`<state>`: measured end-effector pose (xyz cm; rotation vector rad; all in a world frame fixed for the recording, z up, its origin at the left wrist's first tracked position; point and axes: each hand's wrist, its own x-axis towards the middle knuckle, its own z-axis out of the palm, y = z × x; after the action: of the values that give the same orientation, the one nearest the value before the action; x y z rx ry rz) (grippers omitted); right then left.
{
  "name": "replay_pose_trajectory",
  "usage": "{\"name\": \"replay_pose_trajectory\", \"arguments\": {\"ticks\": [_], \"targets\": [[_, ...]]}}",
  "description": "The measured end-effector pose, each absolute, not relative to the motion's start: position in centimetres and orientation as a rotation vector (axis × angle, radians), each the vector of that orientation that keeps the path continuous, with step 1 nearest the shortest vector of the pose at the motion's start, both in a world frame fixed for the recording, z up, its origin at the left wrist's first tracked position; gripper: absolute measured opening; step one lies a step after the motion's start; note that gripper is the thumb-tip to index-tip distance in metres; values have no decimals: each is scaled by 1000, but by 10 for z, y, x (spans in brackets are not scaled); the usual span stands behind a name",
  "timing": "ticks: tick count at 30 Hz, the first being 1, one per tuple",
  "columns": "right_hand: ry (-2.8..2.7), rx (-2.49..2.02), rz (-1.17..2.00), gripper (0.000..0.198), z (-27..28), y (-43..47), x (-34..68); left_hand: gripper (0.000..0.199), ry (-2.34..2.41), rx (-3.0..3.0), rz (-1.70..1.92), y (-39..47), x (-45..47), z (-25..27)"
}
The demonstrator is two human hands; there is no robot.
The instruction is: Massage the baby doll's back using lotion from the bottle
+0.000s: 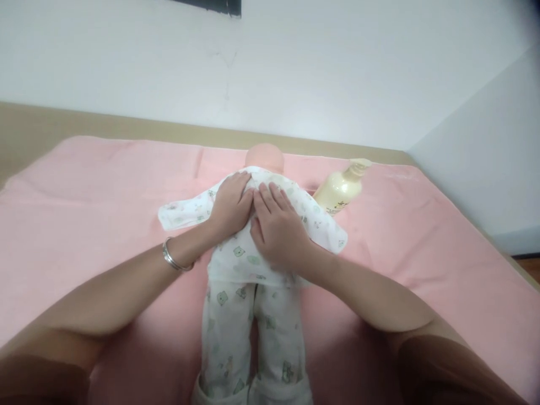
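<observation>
Left hand [231,205] and right hand [282,230] lie flat on apparently prone baby doll [234,256], gripping nothing, likely spreading contact; pump bottle [341,188] close by, presumably for reach.

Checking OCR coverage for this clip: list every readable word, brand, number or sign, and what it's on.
No text can be read for certain.
Pump bottle: dark lettering low on its visible side, too small and blurred to read.
Printed top and trousers: small greenish and grey motifs; any wording among them is too blurred to make out.
</observation>
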<state>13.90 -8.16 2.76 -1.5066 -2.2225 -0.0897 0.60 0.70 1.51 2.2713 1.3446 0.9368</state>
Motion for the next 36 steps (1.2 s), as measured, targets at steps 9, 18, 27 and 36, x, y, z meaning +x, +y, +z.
{"name": "replay_pose_trajectory", "arguments": {"ticks": [9,18,27,36], "targets": [[-2013,-1561,108,61,21,-42,162,55,1401,2213,902,1,9,16],[-2055,-1587,69,60,23,-45,160,57,1355,2527,696,-21,9,32],[-2219,-1663,-186,57,33,-88,137,43,1291,2624,564,-6,4,35],[-2160,-1633,-40,62,30,-46,162,56,1356,2511,483,-31,10,41]]}}
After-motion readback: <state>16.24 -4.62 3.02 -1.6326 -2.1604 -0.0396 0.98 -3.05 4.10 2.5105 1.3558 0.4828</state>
